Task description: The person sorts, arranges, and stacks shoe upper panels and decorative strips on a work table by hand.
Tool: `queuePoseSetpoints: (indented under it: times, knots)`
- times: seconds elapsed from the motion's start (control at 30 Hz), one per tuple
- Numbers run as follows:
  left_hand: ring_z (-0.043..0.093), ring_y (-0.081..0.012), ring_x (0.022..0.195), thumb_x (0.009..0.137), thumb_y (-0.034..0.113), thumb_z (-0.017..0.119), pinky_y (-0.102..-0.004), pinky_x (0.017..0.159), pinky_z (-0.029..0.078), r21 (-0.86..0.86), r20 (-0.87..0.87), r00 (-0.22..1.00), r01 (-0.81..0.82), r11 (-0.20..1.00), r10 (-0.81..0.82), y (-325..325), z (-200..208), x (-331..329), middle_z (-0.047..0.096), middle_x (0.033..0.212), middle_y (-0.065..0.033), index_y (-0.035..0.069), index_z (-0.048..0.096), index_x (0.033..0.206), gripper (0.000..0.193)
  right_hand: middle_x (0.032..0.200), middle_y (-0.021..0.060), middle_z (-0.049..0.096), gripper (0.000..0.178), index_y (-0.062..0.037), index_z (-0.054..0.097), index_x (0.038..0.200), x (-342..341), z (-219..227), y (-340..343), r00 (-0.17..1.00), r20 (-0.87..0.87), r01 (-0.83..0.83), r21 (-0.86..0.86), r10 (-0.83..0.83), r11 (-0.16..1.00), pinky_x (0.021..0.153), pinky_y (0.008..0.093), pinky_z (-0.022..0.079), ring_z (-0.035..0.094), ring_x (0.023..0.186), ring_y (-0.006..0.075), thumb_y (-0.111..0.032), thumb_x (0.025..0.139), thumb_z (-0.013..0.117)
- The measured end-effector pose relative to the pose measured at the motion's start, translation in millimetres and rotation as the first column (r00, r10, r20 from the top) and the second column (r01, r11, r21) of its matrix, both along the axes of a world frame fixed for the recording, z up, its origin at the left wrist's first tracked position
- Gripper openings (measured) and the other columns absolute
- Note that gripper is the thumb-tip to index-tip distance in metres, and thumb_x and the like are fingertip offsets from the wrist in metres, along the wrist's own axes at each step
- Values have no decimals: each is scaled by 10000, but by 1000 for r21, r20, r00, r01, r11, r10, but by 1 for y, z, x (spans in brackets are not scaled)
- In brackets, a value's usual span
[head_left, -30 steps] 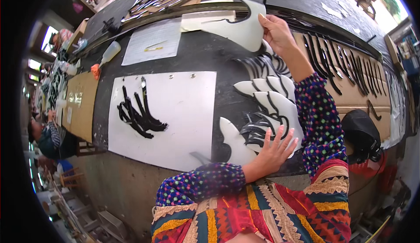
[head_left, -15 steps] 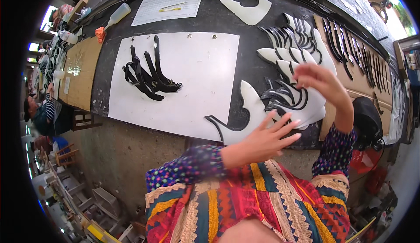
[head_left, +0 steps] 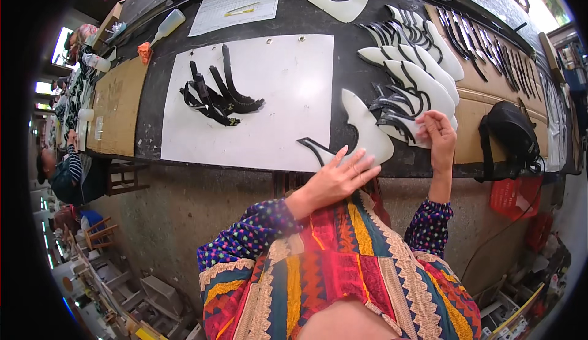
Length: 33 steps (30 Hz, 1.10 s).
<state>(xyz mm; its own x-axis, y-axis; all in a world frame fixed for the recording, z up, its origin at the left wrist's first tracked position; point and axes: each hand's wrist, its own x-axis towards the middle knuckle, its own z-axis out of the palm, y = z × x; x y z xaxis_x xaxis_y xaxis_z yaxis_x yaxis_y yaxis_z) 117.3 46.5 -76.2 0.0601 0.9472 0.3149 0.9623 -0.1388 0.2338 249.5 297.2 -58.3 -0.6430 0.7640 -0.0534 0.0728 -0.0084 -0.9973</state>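
Note:
My left hand [head_left: 340, 179] lies with its fingers stretched out on the near end of a loose white curved piece [head_left: 366, 129], which has a thin black strip [head_left: 317, 151] along one arm. My right hand [head_left: 437, 137] has its thumb and fingertips drawn together at the near edge of a fanned stack of similar white pieces [head_left: 424, 82]; what it pinches, if anything, cannot be made out. Black-edged narrow arms [head_left: 392, 107] of the stacked pieces overlap just left of that hand.
A white sheet [head_left: 245, 147] on the dark table carries a bunch of black strips [head_left: 214, 98]. More strips lie on cardboard [head_left: 468, 110] at right, beside a black bag [head_left: 513, 133]. Paper [head_left: 236, 6], a squeeze bottle [head_left: 168, 25] and another white piece [head_left: 340, 8] lie farther back.
My right hand has come nearer to me, and its fingers have drawn together at the stack's edge. My left hand has moved left, from beside the stack onto the loose white piece.

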Motion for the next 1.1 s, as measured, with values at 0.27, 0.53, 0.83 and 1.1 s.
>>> queuePoseSetpoints:
  times: [0.27,0.53,0.83,1.1]
  knots:
    - [465,-346,1267,855,112,509,-419,1069,381,54,-55,997,-46,997,49,-6,-5,-2,493,1338,-178,92,512,1327,473,852,55,650,126,-22,595,1048,-3,-16,-4,948,-232,236,54,-217,970,518,153,399,520,615,36,-94,956,549]
    - [641,-313,1043,782,-43,581,-347,845,561,349,121,975,-219,911,188,-20,68,-18,604,1182,-213,-29,571,1232,451,831,46,645,125,-12,591,1034,-3,-19,-1,964,-170,225,128,-202,966,522,170,404,526,606,48,-98,949,559]
    - [657,-289,967,824,117,620,-358,799,560,505,196,973,-206,838,121,-3,96,-14,646,1110,-154,67,644,1165,345,1302,142,498,667,-5,433,1306,-49,37,-75,975,-223,134,521,-18,843,952,351,418,498,1162,242,-123,741,768]
    - [650,-236,926,899,150,591,-344,815,494,397,500,808,-533,747,311,-30,77,-77,687,1048,-101,29,665,1098,244,1057,64,649,398,40,603,1151,-47,50,-82,992,-123,-38,-62,30,997,843,262,472,597,939,127,-37,785,740]
